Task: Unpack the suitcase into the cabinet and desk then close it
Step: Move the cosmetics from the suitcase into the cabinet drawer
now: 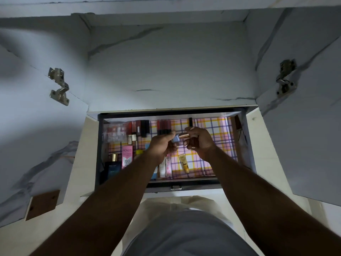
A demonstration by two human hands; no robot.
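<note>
Left door: a marble-patterned cabinet door point(36, 108) swung open, with a metal hinge point(58, 85) on its inner face.
Drawer: a pulled-out drawer point(230, 179) below the cabinet opening, lined with a pink, yellow and purple checked sheet point(212, 130).
Drawer, left part: a clear box of small items point(114, 133) at the back left corner; beside it a row of red and dark lipsticks point(140, 127); in front, a dark blue perfume bottle point(113, 168) with a gold cap, just beside a pink Pond's BB box point(127, 154).
Left hand: the left hand point(162, 146) hovers over the middle of the drawer, its grip clenched around a small light-blue item point(175, 139), pinched between thumb and fingers.
Blue item: blocky, matte, pale blue; only one end shows past the fingers.
Right hand: the right hand point(200, 142) sits just beside the left, its grip closed on a shiny copper-gold tube point(183, 135) that points toward the blue item and nearly touches it.
Below the hands: white tubes point(163, 168) and a yellow tube point(184, 162) lie on the lining near the drawer front.
Right door: a second open door point(304, 126) with its hinge point(285, 78).
</note>
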